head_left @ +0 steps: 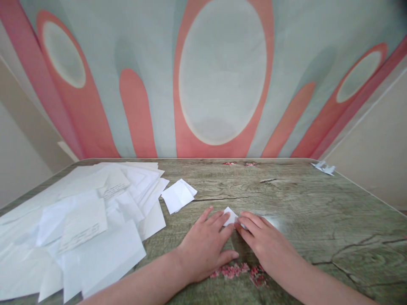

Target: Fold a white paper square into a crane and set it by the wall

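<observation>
A small folded piece of white paper point(229, 217) lies on the wood-patterned table between my two hands. My left hand point(206, 241) rests palm down with its fingers spread, and some fingertips lie over the paper's left and lower part. At the paper's right corner, the fingers of my right hand point(262, 237) are held together and pinch its edge; they hide part of it. A short stack of square white paper pieces point(179, 195) sits just beyond my left hand.
A large loose pile of white paper sheets point(111, 250), some with printed lines, spreads over the table's left side. A small folded white paper shape point(323, 167) is at the far right edge. Pink flower prints point(233, 270) show on the tabletop point(318, 212). A patterned curtain-like backdrop point(222, 76) hangs behind.
</observation>
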Demonstrator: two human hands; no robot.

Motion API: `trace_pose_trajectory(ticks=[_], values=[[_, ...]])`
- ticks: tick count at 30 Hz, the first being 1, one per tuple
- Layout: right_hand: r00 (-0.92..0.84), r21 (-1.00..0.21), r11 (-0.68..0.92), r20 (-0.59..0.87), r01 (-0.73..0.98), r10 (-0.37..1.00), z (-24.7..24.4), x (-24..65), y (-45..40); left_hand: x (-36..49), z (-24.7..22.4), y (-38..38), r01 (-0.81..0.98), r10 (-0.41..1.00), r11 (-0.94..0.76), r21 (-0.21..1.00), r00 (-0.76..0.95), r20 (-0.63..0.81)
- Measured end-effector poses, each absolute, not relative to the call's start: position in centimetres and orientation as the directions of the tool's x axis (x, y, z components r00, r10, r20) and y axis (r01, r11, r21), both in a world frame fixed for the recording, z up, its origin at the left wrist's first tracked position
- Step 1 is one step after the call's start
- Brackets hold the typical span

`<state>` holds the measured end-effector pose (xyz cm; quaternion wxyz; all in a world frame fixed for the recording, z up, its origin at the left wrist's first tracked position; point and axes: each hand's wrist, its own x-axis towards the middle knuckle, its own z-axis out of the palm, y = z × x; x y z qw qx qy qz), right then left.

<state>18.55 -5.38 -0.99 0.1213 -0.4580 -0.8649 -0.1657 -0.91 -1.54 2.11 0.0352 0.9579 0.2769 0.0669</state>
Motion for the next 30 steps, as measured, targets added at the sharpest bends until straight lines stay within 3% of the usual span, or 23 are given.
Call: trace_pose_trajectory(ticks=[6, 24, 28, 30], values=[[-0.554, 0.21, 0.514, 0.353, 0.832, 0.754, -0.9, 18.3, -5.4, -0.6, 2.3, -1.6, 0.571, 0.568, -0.821, 0.01, 0.813, 0.126], [-0.505, 0.158, 0.48, 0.319, 0.863, 0.802, -1.7, 19.0, -5.4, -1.7, 4.0, -2.8, 0.683, 0.692, -0.694, -0.227, 0.72, 0.05], [-0.504, 0.064, 0.517, 0.35, 0.854, 0.789, -1.6, 19.0, -4.8, -1.5, 3.2, -3.4, 0.696, 0.705, -0.679, -0.234, 0.707, 0.056], [-0.481, -0.02, 0.528, 0.384, 0.849, 0.788, -1.2, 19.0, -4.3, -0.9, 2.9, -4.0, 0.661, 0.653, -0.728, -0.18, 0.749, 0.107]])
